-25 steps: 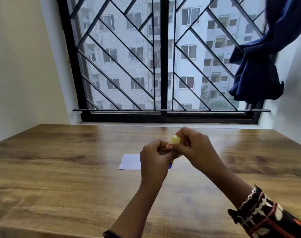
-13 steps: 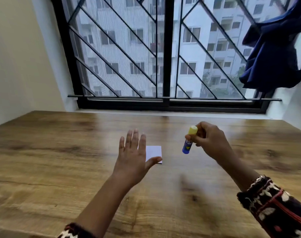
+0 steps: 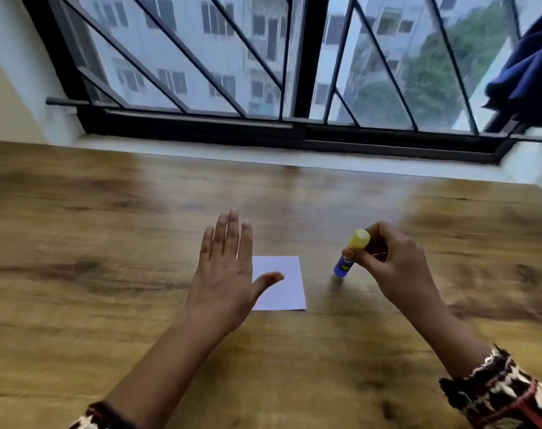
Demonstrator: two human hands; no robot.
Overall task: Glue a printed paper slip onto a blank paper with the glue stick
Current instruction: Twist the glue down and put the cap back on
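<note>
A small white paper point(image 3: 286, 283) lies flat on the wooden table point(image 3: 109, 243). My left hand point(image 3: 226, 274) is spread flat with straight fingers over the paper's left part, its thumb reaching across the sheet. To the right of the paper, my right hand point(image 3: 393, 267) grips a glue stick point(image 3: 351, 253) with a blue body and a yellow top, tilted, its blue end just above the table. Whether the paper is printed or blank I cannot tell.
A barred window point(image 3: 263, 72) with a dark sill runs along the table's far edge. A blue curtain point(image 3: 526, 75) hangs bunched at the upper right. A pale wall point(image 3: 3, 97) bounds the left side.
My hands, joined on the glue stick a second ago, have parted: the left one opened flat over the paper, the right one carried the stick to the right and lower. My view tipped down.
</note>
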